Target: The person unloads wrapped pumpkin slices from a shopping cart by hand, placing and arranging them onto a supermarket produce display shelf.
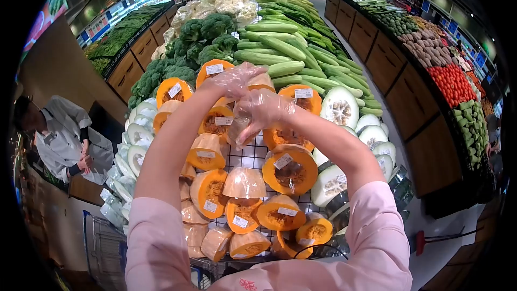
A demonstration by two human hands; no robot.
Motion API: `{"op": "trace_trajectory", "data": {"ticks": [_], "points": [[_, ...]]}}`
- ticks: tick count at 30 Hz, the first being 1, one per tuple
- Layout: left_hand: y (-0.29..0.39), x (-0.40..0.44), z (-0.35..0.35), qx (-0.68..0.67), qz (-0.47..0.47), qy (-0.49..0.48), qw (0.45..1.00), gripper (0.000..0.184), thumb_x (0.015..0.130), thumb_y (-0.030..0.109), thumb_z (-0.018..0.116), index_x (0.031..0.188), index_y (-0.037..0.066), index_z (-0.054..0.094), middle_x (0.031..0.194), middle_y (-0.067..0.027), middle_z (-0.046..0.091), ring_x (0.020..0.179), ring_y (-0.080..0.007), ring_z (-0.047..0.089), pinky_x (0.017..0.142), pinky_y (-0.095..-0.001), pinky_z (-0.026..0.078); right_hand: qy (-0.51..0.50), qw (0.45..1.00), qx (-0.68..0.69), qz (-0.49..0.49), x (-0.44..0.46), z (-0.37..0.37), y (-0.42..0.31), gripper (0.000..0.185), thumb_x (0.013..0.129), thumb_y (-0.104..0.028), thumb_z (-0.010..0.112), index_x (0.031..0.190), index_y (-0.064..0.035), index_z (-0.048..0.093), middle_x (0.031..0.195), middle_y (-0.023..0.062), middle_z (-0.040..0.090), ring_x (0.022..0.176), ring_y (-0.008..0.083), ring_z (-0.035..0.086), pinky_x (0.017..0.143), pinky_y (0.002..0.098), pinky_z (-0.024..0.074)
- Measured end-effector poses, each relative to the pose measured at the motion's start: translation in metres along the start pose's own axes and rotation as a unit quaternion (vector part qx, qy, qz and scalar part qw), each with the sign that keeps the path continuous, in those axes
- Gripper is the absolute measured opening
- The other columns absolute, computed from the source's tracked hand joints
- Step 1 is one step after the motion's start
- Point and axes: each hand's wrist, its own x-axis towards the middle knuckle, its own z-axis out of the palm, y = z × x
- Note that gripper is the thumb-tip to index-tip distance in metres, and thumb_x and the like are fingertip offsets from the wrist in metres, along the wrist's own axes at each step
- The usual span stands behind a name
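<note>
Along the left edge of the gridded surface [250, 157], pale melon slices [137, 156] in leaning rows; apt to slide if knocked by a sleeve. Farther in, a labelled pumpkin piece [173, 98] beside the left forearm, easily tipped by a sideways brush. Mid-surface, in clear plastic gloves [272, 102] above the cut pumpkins [244, 184]: the left hand [231, 81], fingers bent, impossible to tell whether pinching anything; overlapping in view, the right hand [263, 109], loosely parted over a bare patch of grid, with nothing seen in its grasp. Chief hazard, by judgement: baggy glove film, likely to snag or slip on smooth wrapping and so to send a piece rolling. Rightward, a large pumpkin half [293, 175]; at the near edge, a small pumpkin [318, 230], vulnerable to a forward lean. Toward the right edge, melon halves [339, 106], liable to topple if jostled by an elbow.
</note>
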Motion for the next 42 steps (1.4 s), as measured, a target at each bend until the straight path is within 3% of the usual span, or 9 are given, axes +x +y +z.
{"op": "trace_trajectory", "data": {"ticks": [3,9,12,18,24,26,30,37,42], "points": [[-0.007,0.002,0.006,0.000,0.004,0.004,1.000,0.098,0.077,0.040,0.082,0.160,0.028,0.030,0.154,-0.0188,0.039,0.138,-0.0405,0.047,0.114,-0.0441,0.043,-0.076,0.993,-0.049,-0.071,-0.001,0.009,0.003,0.069,0.070,-0.066,0.082,0.096,-0.0032,0.072,0.094,0.0162,0.072,0.093,0.0341,0.069,0.077,0.0440,0.0562],[-0.019,0.011,0.013,-0.011,0.019,0.011,1.000,0.105,0.072,0.045,0.084,0.160,0.028,0.031,0.155,-0.0187,0.040,0.140,-0.0399,0.045,0.115,-0.0436,0.042,0.036,0.993,-0.112,-0.004,-0.003,0.020,-0.003,0.060,0.069,-0.056,0.085,0.099,-0.0055,0.073,0.098,0.0111,0.069,0.090,0.0325,0.068,0.073,0.0433,0.0560],[-0.008,0.004,0.011,-0.037,-0.044,-0.008,0.998,0.103,0.073,0.047,0.083,0.160,0.027,0.032,0.155,-0.0194,0.041,0.141,-0.0396,0.045,0.115,-0.0433,0.042,0.201,0.966,-0.116,-0.118,-0.017,0.035,0.007,0.051,0.074,-0.052,0.082,0.096,-0.0058,0.075,0.098,0.0076,0.065,0.094,0.0306,0.066,0.083,0.0435,0.0547],[-0.009,-0.006,0.009,-0.066,-0.099,-0.061,0.991,0.109,0.074,0.056,0.081,0.161,0.015,0.030,0.158,-0.0224,0.037,0.143,-0.0397,0.042,0.115,-0.0447,0.041,0.240,0.939,-0.246,0.019,-0.061,0.035,0.005,0.034,0.081,-0.035,0.079,0.102,-0.0086,0.073,0.098,0.0049,0.065,0.090,0.0288,0.064,0.079,0.0437,0.0535],[-0.014,-0.011,0.048,-0.054,-0.017,0.087,0.995,0.115,0.075,0.068,0.076,0.161,0.010,0.027,0.156,-0.0259,0.041,0.144,-0.0402,0.042,0.119,-0.0435,0.036,0.165,0.963,-0.125,0.175,-0.066,0.015,-0.016,0.027,0.086,-0.020,0.075,0.110,-0.0073,0.070,0.097,0.0133,0.068,0.094,0.0363,0.065,0.082,0.0463,0.0532],[-0.007,-0.028,0.051,-0.064,-0.062,0.099,0.991,0.108,0.080,0.062,0.076,0.161,0.008,0.028,0.157,-0.0246,0.040,0.144,-0.0399,0.041,0.120,-0.0439,0.035,0.214,0.967,-0.100,0.097,-0.065,0.012,-0.020,0.033,0.086,-0.018,0.074,0.116,-0.0056,0.066,0.101,0.0144,0.067,0.092,0.0349,0.065,0.080,0.0447,0.0542],[0.009,-0.070,0.064,-0.103,-0.169,0.199,0.960,0.097,0.087,0.053,0.073,0.160,0.007,0.029,0.157,-0.0230,0.041,0.146,-0.0384,0.039,0.121,-0.0445,0.033,0.103,0.979,-0.134,0.110,-0.066,0.022,-0.013,0.035,0.084,-0.011,0.074,0.117,-0.0069,0.062,0.104,0.0144,0.067,0.097,0.0350,0.065,0.083,0.0447,0.0546],[0.049,-0.104,0.151,0.080,-0.062,0.344,0.933,0.064,0.096,0.030,0.067,0.148,0.001,0.042,0.146,-0.0235,0.049,0.137,-0.0406,0.046,0.115,-0.0474,0.037,0.090,0.973,-0.144,0.158,-0.068,0.011,-0.022,0.031,0.083,-0.007,0.071,0.113,-0.0081,0.062,0.105,0.0135,0.066,0.100,0.0361,0.064,0.085,0.0470,0.0537],[0.041,-0.103,0.142,-0.007,-0.054,0.318,0.947,0.070,0.095,0.035,0.069,0.148,0.000,0.041,0.151,-0.0229,0.045,0.139,-0.0407,0.043,0.116,-0.0502,0.034,0.195,0.956,-0.112,0.188,-0.073,0.016,-0.047,0.051,0.085,-0.015,0.074,0.132,-0.0069,0.056,0.127,0.0216,0.061,0.117,0.0421,0.059,0.101,0.0486,0.0486]]}}
